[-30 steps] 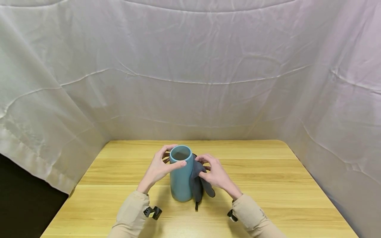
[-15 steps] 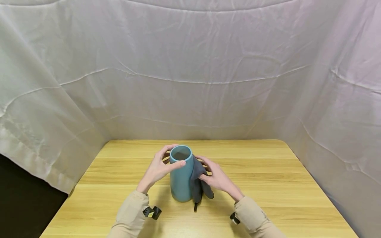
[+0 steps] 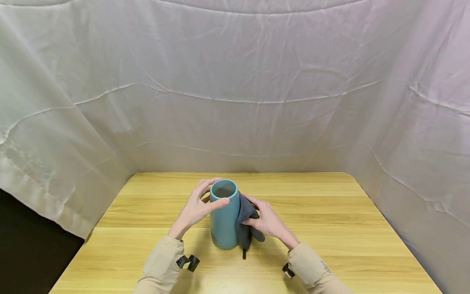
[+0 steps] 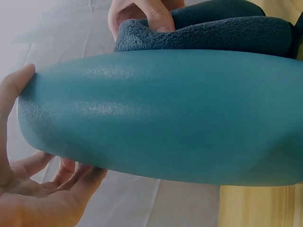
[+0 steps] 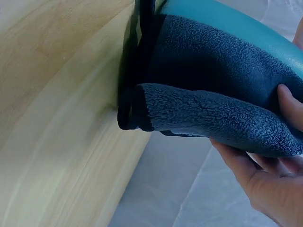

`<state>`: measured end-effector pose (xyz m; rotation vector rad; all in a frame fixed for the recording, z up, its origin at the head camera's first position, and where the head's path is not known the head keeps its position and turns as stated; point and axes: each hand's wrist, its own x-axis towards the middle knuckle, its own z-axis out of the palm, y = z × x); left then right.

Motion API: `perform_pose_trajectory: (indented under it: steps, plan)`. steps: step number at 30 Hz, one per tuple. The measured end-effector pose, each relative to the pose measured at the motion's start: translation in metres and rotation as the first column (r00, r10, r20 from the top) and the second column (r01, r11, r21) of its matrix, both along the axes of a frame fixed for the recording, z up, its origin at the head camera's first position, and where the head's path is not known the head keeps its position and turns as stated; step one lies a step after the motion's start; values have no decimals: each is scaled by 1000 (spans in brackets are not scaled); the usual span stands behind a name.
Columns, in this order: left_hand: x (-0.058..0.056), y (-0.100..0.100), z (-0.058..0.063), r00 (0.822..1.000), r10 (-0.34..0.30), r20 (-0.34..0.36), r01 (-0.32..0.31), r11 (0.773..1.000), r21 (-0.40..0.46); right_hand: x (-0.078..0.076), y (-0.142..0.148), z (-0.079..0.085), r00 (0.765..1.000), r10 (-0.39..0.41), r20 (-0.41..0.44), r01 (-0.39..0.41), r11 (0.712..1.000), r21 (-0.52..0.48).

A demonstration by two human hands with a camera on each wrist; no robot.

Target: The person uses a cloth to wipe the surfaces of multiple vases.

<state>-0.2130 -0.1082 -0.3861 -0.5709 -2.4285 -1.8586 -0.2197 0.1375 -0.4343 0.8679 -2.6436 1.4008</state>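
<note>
Vase (image 3: pixel 225 228), blue and smooth, stands upright on the wooden table (image 3: pixel 330 241) in front of me, its round mouth facing up. My left hand (image 3: pixel 191 209) grasps it near the rim: the thumb lies across the near side, just below the edge, and the fingers curve round the far left side, with a gap between my palm and the wall. My right hand (image 3: pixel 267 220) grasps a dark grey-blue cloth (image 3: pixel 245 214), pinching its upper part, thumb on the near face and fingers behind. The cloth lies against the right side of the vase and hangs in 2 folds that reach down toward the table. A short black strap (image 3: pixel 244 254) sticks out at its bottom. In the right wrist view the cloth looks fuzzy, and the end of the outer fold has a black edge.

My 2 sleeves (image 3: pixel 161 259) are beige and gathered at the cuffs, and at each cuff a small black device (image 3: pixel 188 262) sits on the inner side. Pale, creased fabric (image 3: pixel 238 102) hangs behind the table and along its left and right sides. At the lower left, beyond the fabric's edge, I see a patch of black (image 3: pixel 33 245).
</note>
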Motion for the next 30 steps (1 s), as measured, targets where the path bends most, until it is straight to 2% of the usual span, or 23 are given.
perform_pose_trajectory:
  steps: [6,14,22,24,30]
  plan:
    - [0,-1,1,1000,8,-11,-8,1000,-26,-3,0,-2,999,-4,-34,4,1000,8]
    - [0,-3,2,1000,7,16,-7,1000,11,-4,0,-3,999,-23,-45,23,1000,-16]
    - [-2,-4,0,999,0,-43,-2,999,-43,-6,0,-5,998,-25,-54,25,1000,-12]
    - [-2,-2,0,998,18,-60,-22,998,-66,-6,0,-5,998,-25,-52,25,1000,-12]
    - [3,4,-1,985,121,-127,-137,983,-126,-4,1,-4,999,-37,-29,37,999,-17]
